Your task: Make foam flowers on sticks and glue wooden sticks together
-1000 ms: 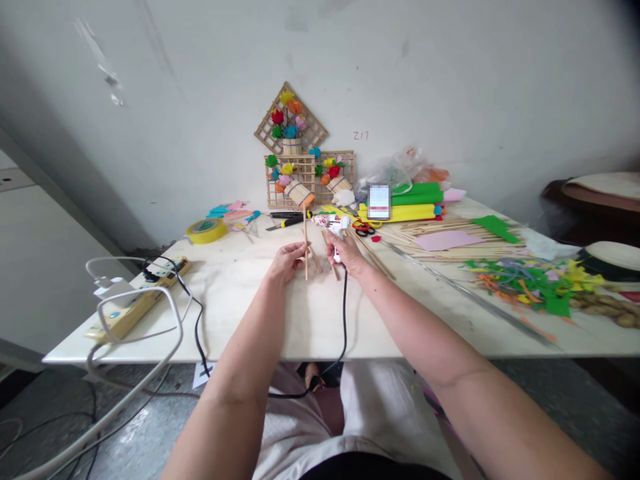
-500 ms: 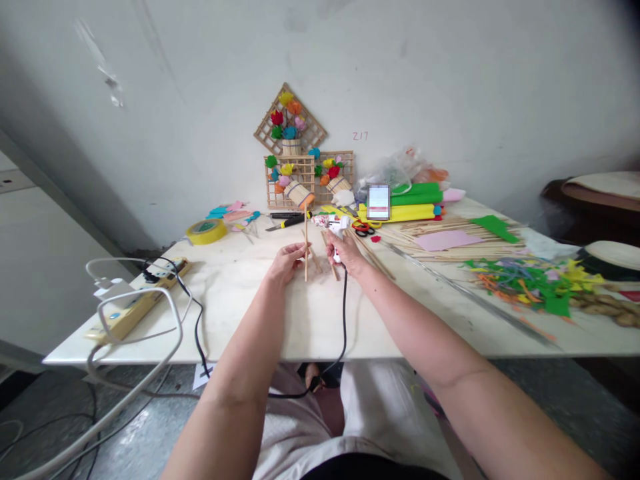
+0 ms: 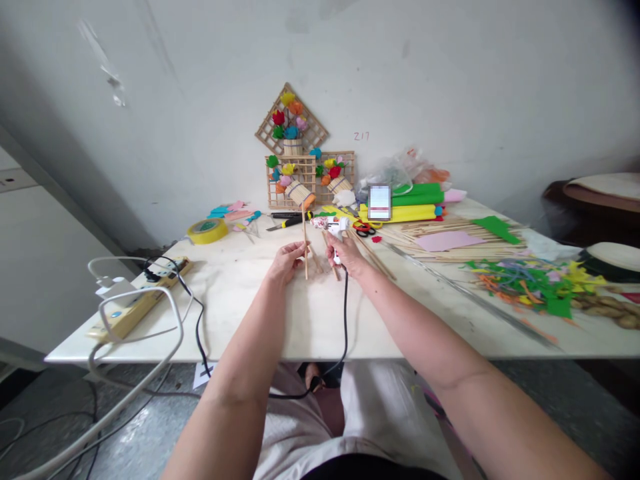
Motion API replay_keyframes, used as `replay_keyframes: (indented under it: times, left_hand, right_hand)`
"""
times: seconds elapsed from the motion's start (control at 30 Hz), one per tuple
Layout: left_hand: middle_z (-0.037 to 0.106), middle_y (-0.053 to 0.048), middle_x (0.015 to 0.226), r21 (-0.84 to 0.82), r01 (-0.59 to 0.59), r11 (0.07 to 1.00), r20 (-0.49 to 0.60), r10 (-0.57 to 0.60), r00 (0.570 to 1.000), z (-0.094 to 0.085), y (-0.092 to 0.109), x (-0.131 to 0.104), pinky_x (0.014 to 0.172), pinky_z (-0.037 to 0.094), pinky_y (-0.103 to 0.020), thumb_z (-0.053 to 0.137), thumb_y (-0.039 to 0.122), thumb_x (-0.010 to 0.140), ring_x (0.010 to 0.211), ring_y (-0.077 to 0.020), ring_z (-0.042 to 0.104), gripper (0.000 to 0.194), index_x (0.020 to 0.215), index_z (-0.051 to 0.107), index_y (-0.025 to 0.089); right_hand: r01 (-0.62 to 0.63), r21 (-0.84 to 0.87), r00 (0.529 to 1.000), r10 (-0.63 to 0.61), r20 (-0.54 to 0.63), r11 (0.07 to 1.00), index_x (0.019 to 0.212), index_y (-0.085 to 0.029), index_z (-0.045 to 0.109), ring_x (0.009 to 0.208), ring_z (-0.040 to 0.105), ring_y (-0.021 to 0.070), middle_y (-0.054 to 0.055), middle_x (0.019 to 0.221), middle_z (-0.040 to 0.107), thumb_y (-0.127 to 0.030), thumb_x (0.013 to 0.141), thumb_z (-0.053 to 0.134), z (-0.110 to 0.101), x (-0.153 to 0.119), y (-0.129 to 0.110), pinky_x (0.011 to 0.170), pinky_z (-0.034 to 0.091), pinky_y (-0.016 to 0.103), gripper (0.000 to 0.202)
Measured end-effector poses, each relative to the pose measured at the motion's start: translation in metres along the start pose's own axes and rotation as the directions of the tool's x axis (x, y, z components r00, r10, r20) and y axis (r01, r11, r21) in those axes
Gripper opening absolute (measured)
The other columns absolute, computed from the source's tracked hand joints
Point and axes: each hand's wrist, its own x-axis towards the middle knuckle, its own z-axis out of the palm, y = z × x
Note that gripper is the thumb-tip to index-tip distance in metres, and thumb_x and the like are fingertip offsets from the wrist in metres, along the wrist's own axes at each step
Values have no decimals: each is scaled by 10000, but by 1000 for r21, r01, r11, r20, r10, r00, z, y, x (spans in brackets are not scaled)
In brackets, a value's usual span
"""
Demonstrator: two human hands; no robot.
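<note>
My left hand pinches a thin wooden stick that stands nearly upright over the table. Fingers of my right hand are wrapped round the handle of a white glue gun, whose nozzle points left toward the upper part of the stick. From the gun's handle a black cord runs down over the table edge. Several short sticks lie on the table between and beside my hands.
Three lattice panels with paper flowers stand by the wall. Yellow tape and a power strip are left. Scissors, paper rolls, a stick pile and paper scraps lie right.
The upright stick's top leans slightly further left. My hands keep nearly the same place and the same holds; the whole view has shifted slightly.
</note>
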Motion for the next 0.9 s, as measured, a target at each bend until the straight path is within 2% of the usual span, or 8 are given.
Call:
replay_keyframes:
  times: [0.3, 0.9]
  left_hand:
    - [570, -4, 661, 0, -17, 1000, -12, 17, 1000, -2, -2, 1, 404, 249, -162, 769, 371, 605, 508, -31, 426, 327, 823, 695, 138]
    - [574, -18, 667, -27, -11, 1000, -81, 9, 997, 0, 0, 2, 405, 264, -166, 770, 353, 600, 517, -44, 442, 313, 791, 688, 120]
  right_hand:
    - [-19, -2, 1000, 19, 9, 1000, 570, -176, 488, 324, 441, 70, -34, 471, 508, -596, 713, 580, 3, -3, -4, 309, 298, 198, 453]
    - [-24, -8, 999, 24, 23, 1000, 580, -181, 489, 320, 434, 75, -34, 452, 504, -590, 701, 598, 3, -3, 0, 302, 291, 199, 441]
